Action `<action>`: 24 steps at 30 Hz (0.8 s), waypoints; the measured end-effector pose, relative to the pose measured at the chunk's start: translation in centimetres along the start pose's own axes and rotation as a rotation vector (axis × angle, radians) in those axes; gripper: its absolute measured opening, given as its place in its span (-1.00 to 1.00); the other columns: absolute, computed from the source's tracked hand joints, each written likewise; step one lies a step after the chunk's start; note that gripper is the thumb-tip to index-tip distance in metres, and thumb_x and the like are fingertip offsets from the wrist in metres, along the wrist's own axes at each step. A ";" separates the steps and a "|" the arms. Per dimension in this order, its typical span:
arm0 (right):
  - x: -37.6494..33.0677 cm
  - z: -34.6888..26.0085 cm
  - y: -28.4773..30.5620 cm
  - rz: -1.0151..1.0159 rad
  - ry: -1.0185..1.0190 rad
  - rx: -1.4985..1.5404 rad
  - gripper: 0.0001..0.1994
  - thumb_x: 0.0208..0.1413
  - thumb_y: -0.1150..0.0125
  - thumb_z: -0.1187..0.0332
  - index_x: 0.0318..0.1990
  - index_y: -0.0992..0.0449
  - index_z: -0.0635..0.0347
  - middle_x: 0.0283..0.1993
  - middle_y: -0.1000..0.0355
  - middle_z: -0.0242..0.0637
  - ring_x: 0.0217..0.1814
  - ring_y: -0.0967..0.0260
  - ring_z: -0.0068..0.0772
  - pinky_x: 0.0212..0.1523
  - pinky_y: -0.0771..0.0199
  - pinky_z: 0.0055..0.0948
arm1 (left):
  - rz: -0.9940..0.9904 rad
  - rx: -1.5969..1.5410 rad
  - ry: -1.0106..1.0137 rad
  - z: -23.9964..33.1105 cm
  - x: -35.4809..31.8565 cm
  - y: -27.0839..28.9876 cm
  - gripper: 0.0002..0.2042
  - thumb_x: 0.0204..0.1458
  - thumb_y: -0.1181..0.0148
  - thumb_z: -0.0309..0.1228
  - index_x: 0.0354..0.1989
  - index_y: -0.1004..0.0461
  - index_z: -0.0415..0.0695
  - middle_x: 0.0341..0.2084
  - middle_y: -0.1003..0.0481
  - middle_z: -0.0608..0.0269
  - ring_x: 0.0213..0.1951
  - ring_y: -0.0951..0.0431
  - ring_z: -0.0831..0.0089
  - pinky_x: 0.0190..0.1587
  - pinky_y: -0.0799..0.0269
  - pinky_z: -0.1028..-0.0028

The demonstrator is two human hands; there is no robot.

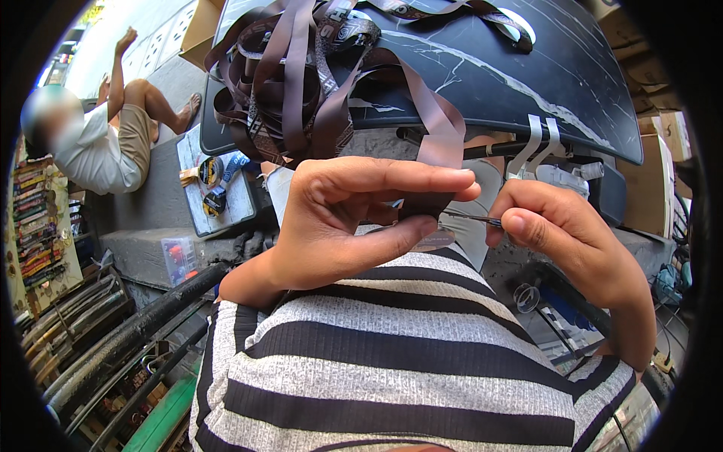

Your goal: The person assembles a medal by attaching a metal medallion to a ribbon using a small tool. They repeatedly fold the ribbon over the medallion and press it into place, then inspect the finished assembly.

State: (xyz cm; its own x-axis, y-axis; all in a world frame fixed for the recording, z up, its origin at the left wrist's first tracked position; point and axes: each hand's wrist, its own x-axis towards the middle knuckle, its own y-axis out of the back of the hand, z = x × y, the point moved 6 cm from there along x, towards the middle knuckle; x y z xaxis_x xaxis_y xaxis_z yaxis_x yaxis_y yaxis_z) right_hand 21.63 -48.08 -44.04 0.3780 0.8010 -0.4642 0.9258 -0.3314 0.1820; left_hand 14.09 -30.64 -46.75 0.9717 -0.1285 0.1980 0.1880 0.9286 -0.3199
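Note:
Near my chest, my left hand (361, 218) pinches the end of a brown printed ribbon strap (439, 147) between thumb and fingers. The strap runs up from there to a tangled heap of the same straps (294, 83) on the table. My right hand (553, 222) is closed on a thin dark pointed tool (478, 218); its exact kind is unclear. The tool's tip reaches the strap beside my left fingertips. Two pale strips (535, 143) hang from the table edge just above my right hand.
A black marble-patterned table (497, 75) stands ahead. At its left is a small white board (203, 184) with tape rolls (213, 172). A person (113, 151) sits on the ground at far left. Cardboard boxes (651, 184) are stacked right, and black metal bars (151, 316) lie lower left.

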 end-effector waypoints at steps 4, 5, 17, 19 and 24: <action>0.2 -0.1 0.1 0.024 0.029 -0.036 -0.62 0.41 0.03 0.11 -0.26 -0.48 0.28 -0.36 -0.30 -0.41 -0.30 -0.18 -0.60 -0.24 -0.19 -0.55 | 0.005 0.016 0.004 -0.1 0.0 0.0 -0.60 0.06 -0.18 -0.80 0.11 -0.52 -0.32 0.03 -0.58 -0.03 0.12 -0.57 0.30 0.19 -0.52 0.38; 0.2 -0.2 0.1 0.036 0.042 -0.048 -0.62 0.41 0.02 0.12 -0.26 -0.48 0.29 -0.37 -0.30 -0.41 -0.30 -0.19 -0.59 -0.24 -0.20 -0.54 | 0.004 0.035 0.000 -0.1 0.0 -0.1 -0.60 0.06 -0.18 -0.80 0.11 -0.52 -0.32 0.02 -0.58 -0.03 0.11 -0.57 0.31 0.19 -0.53 0.38; 0.6 -1.0 0.9 0.105 -0.084 -0.338 -0.71 0.36 -0.08 0.23 -0.33 -0.40 0.29 -0.47 -0.24 -0.38 -0.40 -0.15 -0.55 -0.34 -0.20 -0.45 | 0.039 0.411 -0.075 -0.1 0.2 -0.2 -0.59 0.04 -0.22 -0.75 0.09 -0.58 -0.19 -0.03 -0.63 0.12 -0.04 -0.65 0.45 -0.09 -0.64 0.55; 0.7 -1.3 1.0 0.123 -0.064 -0.385 -0.71 0.34 -0.11 0.24 -0.34 -0.40 0.29 -0.49 -0.24 -0.38 -0.41 -0.15 -0.55 -0.35 -0.20 -0.45 | 0.031 0.429 -0.077 -0.1 0.2 -0.3 -0.59 0.03 -0.20 -0.78 0.09 -0.56 -0.25 -0.02 -0.61 0.04 -0.01 -0.63 0.39 -0.04 -0.62 0.51; 0.7 -1.9 1.2 0.164 -0.046 -0.464 -0.72 0.31 -0.15 0.26 -0.35 -0.41 0.30 -0.49 -0.28 -0.34 -0.42 -0.17 -0.53 -0.36 -0.21 -0.44 | 0.003 0.480 -0.054 0.0 0.2 -0.3 -0.58 0.02 -0.17 -0.84 0.10 -0.53 -0.34 0.01 -0.58 -0.11 0.08 -0.60 0.23 0.05 -0.60 0.43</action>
State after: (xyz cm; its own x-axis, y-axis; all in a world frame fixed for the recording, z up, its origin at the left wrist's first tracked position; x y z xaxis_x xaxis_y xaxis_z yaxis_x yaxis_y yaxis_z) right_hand 23.01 -46.95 -42.53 0.5275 0.7309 -0.4331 0.7641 -0.1855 0.6178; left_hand 14.19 -30.95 -46.61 0.9609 -0.1190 0.2499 0.0854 0.9863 0.1411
